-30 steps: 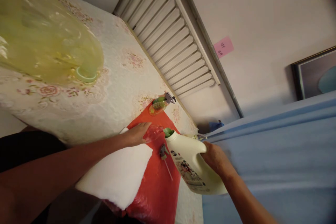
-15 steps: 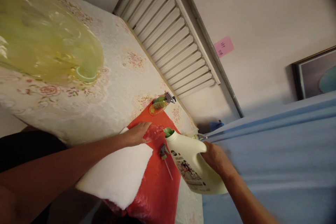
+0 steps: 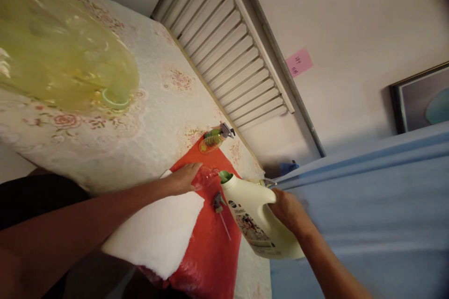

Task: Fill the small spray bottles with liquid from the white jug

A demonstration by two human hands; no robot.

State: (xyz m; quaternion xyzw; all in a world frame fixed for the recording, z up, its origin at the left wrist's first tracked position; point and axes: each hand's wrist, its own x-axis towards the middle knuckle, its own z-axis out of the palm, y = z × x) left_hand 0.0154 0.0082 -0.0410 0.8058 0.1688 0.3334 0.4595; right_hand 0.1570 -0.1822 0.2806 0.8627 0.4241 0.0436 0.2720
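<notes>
My left hand (image 3: pixel 184 178) is closed around a clear plastic bottle (image 3: pixel 205 177) that stands on a red plastic sheet (image 3: pixel 210 247). By its handle, my right hand (image 3: pixel 286 208) grips a large cream jug (image 3: pixel 252 215) with a printed label. The jug is tilted, its green spout (image 3: pixel 225 176) at the bottle's mouth; whether liquid is flowing I cannot tell. Just below lies a grey spray trigger head (image 3: pixel 219 202) with its thin dip tube. A second spray bottle (image 3: pixel 212 140) with its trigger on stands beyond my left hand.
A folded white cloth (image 3: pixel 157 233) lies under my left forearm. To the far left, a big yellow-green plastic bag (image 3: pixel 63 46) rests on the floral tablecloth (image 3: pixel 154 131). A white radiator (image 3: pixel 228 46) runs along the wall, and a blue curtain (image 3: pixel 379 205) hangs at right.
</notes>
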